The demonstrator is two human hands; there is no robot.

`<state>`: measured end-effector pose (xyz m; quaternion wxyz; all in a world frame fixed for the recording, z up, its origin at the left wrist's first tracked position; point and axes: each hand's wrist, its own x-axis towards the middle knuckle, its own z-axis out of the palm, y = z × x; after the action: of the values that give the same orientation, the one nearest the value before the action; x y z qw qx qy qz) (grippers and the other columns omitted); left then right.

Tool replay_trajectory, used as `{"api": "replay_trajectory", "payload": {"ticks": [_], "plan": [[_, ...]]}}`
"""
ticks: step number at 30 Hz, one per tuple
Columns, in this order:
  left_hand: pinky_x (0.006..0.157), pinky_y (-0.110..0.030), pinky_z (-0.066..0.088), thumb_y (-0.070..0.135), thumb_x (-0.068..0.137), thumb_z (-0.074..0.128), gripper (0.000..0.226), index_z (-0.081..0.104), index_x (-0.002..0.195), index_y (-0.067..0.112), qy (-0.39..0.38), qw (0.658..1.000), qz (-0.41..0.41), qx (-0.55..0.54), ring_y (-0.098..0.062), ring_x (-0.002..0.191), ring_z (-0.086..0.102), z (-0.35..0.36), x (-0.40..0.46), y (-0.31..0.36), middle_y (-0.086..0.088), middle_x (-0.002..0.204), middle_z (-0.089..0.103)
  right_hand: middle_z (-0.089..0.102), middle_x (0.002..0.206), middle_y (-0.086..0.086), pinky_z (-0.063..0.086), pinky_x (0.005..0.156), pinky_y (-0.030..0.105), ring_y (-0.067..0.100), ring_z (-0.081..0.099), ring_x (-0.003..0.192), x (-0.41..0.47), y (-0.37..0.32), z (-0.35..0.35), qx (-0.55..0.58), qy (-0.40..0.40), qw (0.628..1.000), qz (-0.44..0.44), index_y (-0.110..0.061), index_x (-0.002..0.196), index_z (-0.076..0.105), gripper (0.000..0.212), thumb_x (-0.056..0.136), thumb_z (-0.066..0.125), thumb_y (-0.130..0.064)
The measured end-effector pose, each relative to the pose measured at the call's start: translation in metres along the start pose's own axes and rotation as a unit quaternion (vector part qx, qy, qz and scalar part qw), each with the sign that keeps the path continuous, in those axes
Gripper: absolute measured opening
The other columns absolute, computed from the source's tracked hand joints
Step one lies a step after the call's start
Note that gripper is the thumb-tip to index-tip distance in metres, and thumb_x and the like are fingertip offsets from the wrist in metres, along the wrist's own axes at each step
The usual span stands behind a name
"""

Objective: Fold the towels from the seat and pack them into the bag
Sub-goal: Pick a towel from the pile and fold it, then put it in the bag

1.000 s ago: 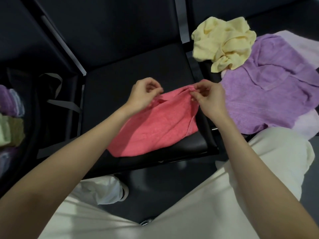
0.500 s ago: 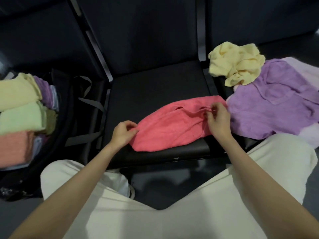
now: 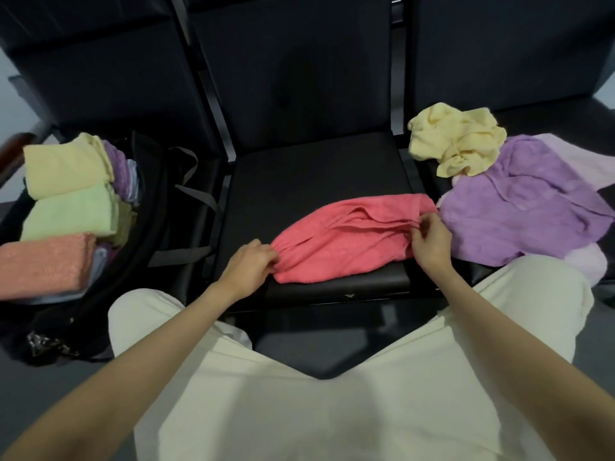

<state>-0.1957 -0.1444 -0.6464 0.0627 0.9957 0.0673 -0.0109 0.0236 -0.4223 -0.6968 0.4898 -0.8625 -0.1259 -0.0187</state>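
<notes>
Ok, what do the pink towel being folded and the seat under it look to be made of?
The pink towel looks like soft terry cloth, matte: its surface is nubbly and it bunches into limp folds where the left hand and right hand pinch it. The seat looks like black leather or vinyl, smooth with a faint sheen; which of the two cannot be told.

head view, looking down, close

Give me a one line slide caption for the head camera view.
Both hands, left and right, pinch opposite ends of a pink towel on the black seat.
</notes>
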Motion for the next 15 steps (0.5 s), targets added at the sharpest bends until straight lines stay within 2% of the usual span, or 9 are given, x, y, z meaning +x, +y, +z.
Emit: {"api": "replay_trajectory", "payload": {"ticks": [2, 4, 7, 10, 13, 15], "plan": [[0.061, -0.029, 0.044, 0.009, 0.072, 0.078, 0.019, 0.062, 0.079, 0.019, -0.007, 0.993, 0.094, 0.075, -0.018, 0.072, 0.051, -0.009, -0.002, -0.002, 0.005, 0.077, 0.064, 0.065, 0.095, 0.025, 0.031, 0.068, 0.017, 0.033, 0.061, 0.089, 0.005, -0.007, -0.001, -0.012, -0.003, 1.0, 0.006, 0.008, 0.097, 0.058, 0.012, 0.089, 0.055, 0.0], [0.057, -0.027, 0.042, 0.011, 0.066, 0.082, 0.029, 0.059, 0.078, 0.024, -0.029, 0.977, 0.138, 0.163, -0.015, 0.066, 0.052, -0.023, -0.003, -0.007, 0.01, 0.071, 0.062, 0.065, 0.097, 0.025, 0.032, 0.07, 0.02, 0.034, 0.061, 0.092, 0.012, -0.018, -0.005, -0.009, 0.007, 1.0, 0.012, 0.008, 0.099, 0.059, 0.014, 0.09, 0.053, -0.001], [0.059, -0.028, 0.042, 0.004, 0.065, 0.079, 0.033, 0.061, 0.083, 0.025, -0.046, 0.956, 0.163, 0.24, -0.015, 0.066, 0.053, -0.05, -0.001, -0.019, 0.009, 0.072, 0.062, 0.065, 0.098, 0.022, 0.036, 0.073, 0.025, 0.032, 0.06, 0.092, 0.02, -0.039, -0.011, 0.019, 0.051, 0.998, 0.017, 0.005, 0.1, 0.059, 0.015, 0.091, 0.052, -0.004], [0.059, -0.028, 0.042, 0.009, 0.069, 0.077, 0.026, 0.063, 0.083, 0.025, -0.043, 0.939, 0.186, 0.287, -0.015, 0.068, 0.053, -0.076, 0.002, -0.025, 0.007, 0.073, 0.06, 0.065, 0.097, 0.016, 0.034, 0.071, 0.021, 0.023, 0.057, 0.087, 0.022, -0.063, -0.015, 0.044, 0.092, 0.995, 0.021, 0.002, 0.1, 0.06, 0.015, 0.092, 0.051, -0.007], [0.055, -0.027, 0.043, 0.012, 0.065, 0.08, 0.022, 0.067, 0.075, 0.026, -0.068, 0.916, 0.212, 0.332, -0.014, 0.065, 0.055, -0.094, 0.003, -0.024, 0.008, 0.069, 0.059, 0.065, 0.096, 0.011, 0.035, 0.073, 0.018, 0.017, 0.056, 0.086, 0.025, -0.086, -0.019, 0.083, 0.126, 0.988, 0.028, 0.0, 0.102, 0.061, 0.016, 0.092, 0.052, -0.008], [0.05, -0.027, 0.044, 0.012, 0.056, 0.085, 0.024, 0.066, 0.062, 0.026, -0.071, 0.906, 0.226, 0.351, -0.014, 0.055, 0.055, -0.103, 0.003, -0.02, 0.009, 0.061, 0.058, 0.063, 0.093, 0.007, 0.039, 0.076, 0.021, 0.013, 0.054, 0.085, 0.025, -0.099, -0.021, 0.099, 0.137, 0.985, 0.025, -0.003, 0.101, 0.061, 0.015, 0.091, 0.052, -0.009]]}}
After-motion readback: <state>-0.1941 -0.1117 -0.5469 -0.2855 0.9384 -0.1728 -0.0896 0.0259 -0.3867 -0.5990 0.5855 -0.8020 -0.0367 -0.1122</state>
